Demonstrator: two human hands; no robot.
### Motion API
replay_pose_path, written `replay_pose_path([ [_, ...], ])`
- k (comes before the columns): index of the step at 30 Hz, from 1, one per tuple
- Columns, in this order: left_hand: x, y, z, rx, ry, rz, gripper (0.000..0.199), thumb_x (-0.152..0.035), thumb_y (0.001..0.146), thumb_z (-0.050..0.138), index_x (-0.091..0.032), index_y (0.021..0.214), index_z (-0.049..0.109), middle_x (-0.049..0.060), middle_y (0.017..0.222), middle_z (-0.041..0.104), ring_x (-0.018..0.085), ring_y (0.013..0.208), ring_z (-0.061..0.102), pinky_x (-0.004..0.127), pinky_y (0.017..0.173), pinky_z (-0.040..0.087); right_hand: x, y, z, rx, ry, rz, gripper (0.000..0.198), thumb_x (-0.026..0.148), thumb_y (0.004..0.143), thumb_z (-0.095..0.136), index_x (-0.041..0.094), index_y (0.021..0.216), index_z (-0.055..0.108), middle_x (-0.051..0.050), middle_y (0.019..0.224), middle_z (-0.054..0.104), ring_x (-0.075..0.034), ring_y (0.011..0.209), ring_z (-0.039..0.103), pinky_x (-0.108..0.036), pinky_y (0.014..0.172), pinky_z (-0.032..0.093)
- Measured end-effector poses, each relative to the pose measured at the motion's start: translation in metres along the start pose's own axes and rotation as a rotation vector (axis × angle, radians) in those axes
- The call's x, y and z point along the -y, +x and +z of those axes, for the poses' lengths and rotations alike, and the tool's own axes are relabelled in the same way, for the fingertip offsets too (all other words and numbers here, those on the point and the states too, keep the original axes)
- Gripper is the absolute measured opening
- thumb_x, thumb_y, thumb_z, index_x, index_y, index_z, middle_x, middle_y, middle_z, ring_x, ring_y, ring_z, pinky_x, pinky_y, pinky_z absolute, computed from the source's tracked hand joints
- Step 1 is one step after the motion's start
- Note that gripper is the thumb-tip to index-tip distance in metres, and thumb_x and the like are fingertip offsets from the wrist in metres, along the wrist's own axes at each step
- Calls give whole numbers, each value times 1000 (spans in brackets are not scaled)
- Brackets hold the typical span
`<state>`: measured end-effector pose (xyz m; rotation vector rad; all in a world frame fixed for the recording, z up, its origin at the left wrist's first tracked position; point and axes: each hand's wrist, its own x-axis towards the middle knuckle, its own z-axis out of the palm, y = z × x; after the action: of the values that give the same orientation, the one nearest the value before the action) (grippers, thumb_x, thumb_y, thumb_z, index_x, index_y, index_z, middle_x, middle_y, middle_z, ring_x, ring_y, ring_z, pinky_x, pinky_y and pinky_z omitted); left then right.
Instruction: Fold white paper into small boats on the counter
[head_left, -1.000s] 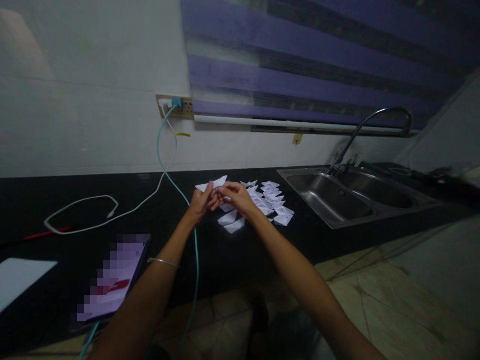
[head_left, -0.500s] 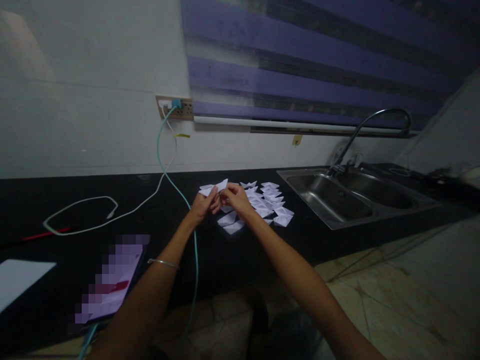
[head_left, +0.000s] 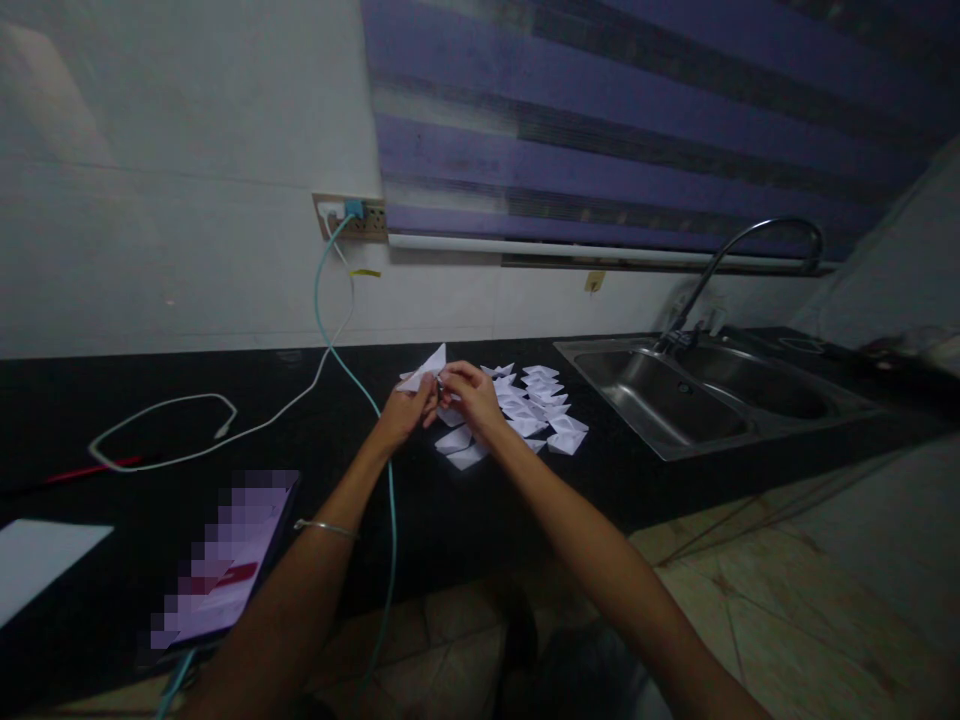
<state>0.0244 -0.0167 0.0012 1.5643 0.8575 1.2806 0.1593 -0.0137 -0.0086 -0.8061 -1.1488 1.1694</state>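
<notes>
My left hand [head_left: 407,412] is closed on a white folded paper boat [head_left: 426,370], its thumb on the near side and one pointed corner tilted up. My right hand [head_left: 474,395] meets it at the boat's right end, with thumb and fingers pinched together. Between the fingertips of both hands shows a small, dark, shiny bit, too small to name. Just right of and below my hands, several white folded paper boats [head_left: 525,405] lie bunched on the black countertop [head_left: 300,560], partly covered by my right hand and forearm.
A double steel sink [head_left: 675,400] with a tall curved faucet [head_left: 720,262] is at the right. A tablet-like device [head_left: 232,570] and a white paper sheet [head_left: 45,560] lie at the left. White [head_left: 285,408] and teal cables [head_left: 392,520] run from the wall socket [head_left: 360,218] across the counter.
The paper boat in my left hand has tipped so that its right corner points higher. My fingers have shifted slightly around its right end; the boats on the counter stay put.
</notes>
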Motion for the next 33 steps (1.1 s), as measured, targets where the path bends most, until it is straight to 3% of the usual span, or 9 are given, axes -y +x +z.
replay_pose_path([
  [4,8,-1,-5,-56,26,52,27,-46,87,65,-19,84,62,-5,47,50,11,40,45,22,40,33,-3,0,1,-15,151,21,29,37,68,81,19,87,71,3,69,60,-8,56,50,-23,56,45],
  [8,19,1,-13,-76,126,86,29,-43,87,64,-17,98,68,-2,58,60,14,51,55,22,45,38,2,-3,3,54,327,180,25,28,66,83,17,85,71,4,69,59,-6,56,48,-20,53,42],
  [13,21,1,-14,-24,278,179,27,-40,89,60,-17,99,71,3,78,71,18,69,64,23,62,47,10,-6,4,165,482,274,21,19,66,80,16,70,61,3,69,56,-5,57,46,-16,52,41],
  [16,15,-1,-9,-31,256,184,25,-39,89,61,-17,97,70,4,80,72,19,73,64,23,64,48,9,-6,5,155,495,266,21,18,65,79,17,68,58,3,68,55,-5,57,45,-16,51,40],
  [22,5,-6,-12,-58,410,179,22,-39,88,61,-20,97,69,3,74,70,21,70,64,24,57,42,11,-6,2,125,397,225,20,25,66,78,18,75,61,3,70,57,-7,60,49,-18,53,42],
  [27,4,-4,-20,-42,629,234,19,-39,88,62,-22,94,67,5,75,69,23,73,65,24,58,37,22,-4,-7,145,28,134,28,42,70,76,20,84,66,2,69,61,-11,61,56,-22,55,46],
  [33,8,-2,-17,72,789,234,23,-46,91,58,-24,95,62,2,67,62,21,59,58,25,55,30,8,5,-13,48,-300,-11,14,32,75,63,19,69,61,3,60,58,-12,55,55,-22,51,43],
])
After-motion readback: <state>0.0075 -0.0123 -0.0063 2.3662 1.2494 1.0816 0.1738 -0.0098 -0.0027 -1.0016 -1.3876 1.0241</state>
